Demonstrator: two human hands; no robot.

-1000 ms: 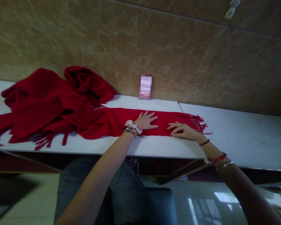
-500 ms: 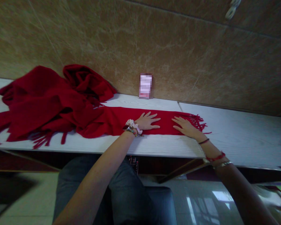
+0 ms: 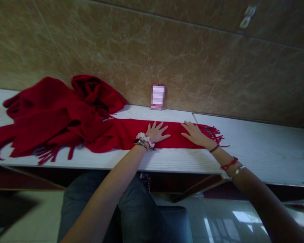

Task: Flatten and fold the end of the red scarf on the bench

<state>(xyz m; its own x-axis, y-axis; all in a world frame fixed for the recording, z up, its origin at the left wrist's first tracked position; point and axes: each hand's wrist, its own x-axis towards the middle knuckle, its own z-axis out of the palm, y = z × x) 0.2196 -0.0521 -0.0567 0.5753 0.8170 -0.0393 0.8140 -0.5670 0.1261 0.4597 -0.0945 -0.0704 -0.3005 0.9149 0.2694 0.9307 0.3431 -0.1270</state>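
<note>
A red strip of cloth [image 3: 174,136] with a fringed end [image 3: 214,132] is laid flat along the tabletop [image 3: 263,148], its fringe turned to the right. At its left it is run into a loose heap of red cloth [image 3: 48,114], by which several more tassels are shown; whether one piece or more is bunched there cannot be told.

On the strip, the left hand [image 3: 157,133] is placed palm down with the fingers spread, and nothing is pinched by its grip. The right hand [image 3: 195,135] is set near the fringe, also palm down, its thumb held apart from the fingers and its grip likewise unclosed. A bare stretch of red is left between the two.

The step in hand is judged to be the smoothing and squaring of this end. For the next move, light, even pressure drawn outward seems to be called for, with one palm kept as an anchor so that the strip is not dragged askew; the rumpled part toward the heap is judged still to need straightening.

Beyond the cloth, a small blurred upright object [image 3: 158,97] is stood at the back, against the brown wall [image 3: 192,60].
</note>
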